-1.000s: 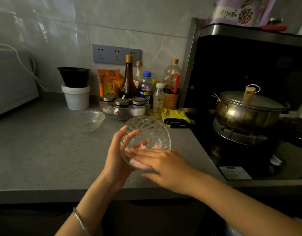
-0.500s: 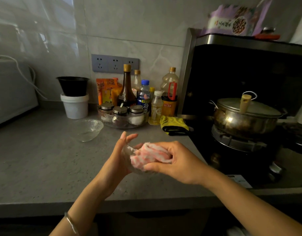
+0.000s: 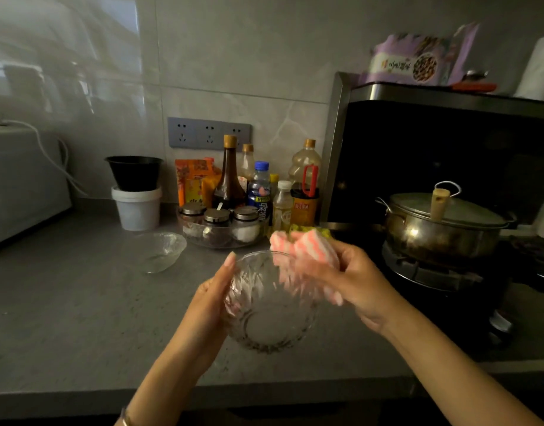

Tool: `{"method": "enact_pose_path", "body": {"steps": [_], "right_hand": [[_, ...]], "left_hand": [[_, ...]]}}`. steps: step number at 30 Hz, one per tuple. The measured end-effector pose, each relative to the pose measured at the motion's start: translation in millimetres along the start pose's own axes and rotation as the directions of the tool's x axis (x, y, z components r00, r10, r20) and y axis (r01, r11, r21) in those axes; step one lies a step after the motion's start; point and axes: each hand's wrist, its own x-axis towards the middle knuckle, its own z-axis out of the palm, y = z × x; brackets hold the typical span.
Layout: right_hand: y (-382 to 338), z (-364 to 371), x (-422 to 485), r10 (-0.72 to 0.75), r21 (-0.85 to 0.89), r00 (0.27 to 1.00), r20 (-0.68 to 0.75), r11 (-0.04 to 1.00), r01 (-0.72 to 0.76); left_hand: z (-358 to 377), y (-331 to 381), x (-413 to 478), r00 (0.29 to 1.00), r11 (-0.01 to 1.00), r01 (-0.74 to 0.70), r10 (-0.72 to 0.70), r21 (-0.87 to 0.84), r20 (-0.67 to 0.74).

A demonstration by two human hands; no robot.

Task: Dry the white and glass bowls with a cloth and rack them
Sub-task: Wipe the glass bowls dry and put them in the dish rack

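Round faceted glass bowl (image 3: 270, 315) gripped in left hand (image 3: 207, 302); right hand (image 3: 347, 278) clenches bunched pink-striped cloth (image 3: 310, 245), earlier inside bowl, now at rim.

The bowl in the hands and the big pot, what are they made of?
The bowl looks like clear patterned glass: the counter shows through its ridged wall. The pot seems shiny metal, likely steel, with bright glints.
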Motion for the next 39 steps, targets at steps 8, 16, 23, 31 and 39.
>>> {"method": "enact_pose_path", "body": {"steps": [8, 16, 23, 31, 39], "right_hand": [[-2.6, 33.2, -7.1, -0.481, -0.706, 0.867, 0.132, 0.569, 0.422], [31.0, 45.9, -7.1, -0.507, -0.823, 0.857, 0.090, 0.447, 0.351], [40.7, 57.6, -12.0, -0.559, -0.915, 0.821, 0.115, 0.263, 0.307], [52.4, 58.9, -28.9, -0.521, -0.903, 0.848, 0.091, 0.317, 0.292], [49.9, 49.3, -22.7, -0.461, -0.921, 0.888, -0.006, 0.348, 0.175]], "left_hand": [[11.8, 1.1, 0.9, 0.986, 0.993, -0.013, -0.006, -0.117, -0.166], [19.5, -3.8, -2.1, 0.947, 0.957, -0.033, -0.062, -0.290, -0.314], [29.6, -4.0, 2.7, 0.970, 0.967, -0.015, -0.048, -0.256, -0.238], [29.0, -3.1, 4.4, 0.961, 0.958, -0.031, -0.050, -0.284, -0.271], [30.8, -0.5, 5.0, 0.917, 0.943, -0.113, -0.022, -0.312, -0.399]]}}
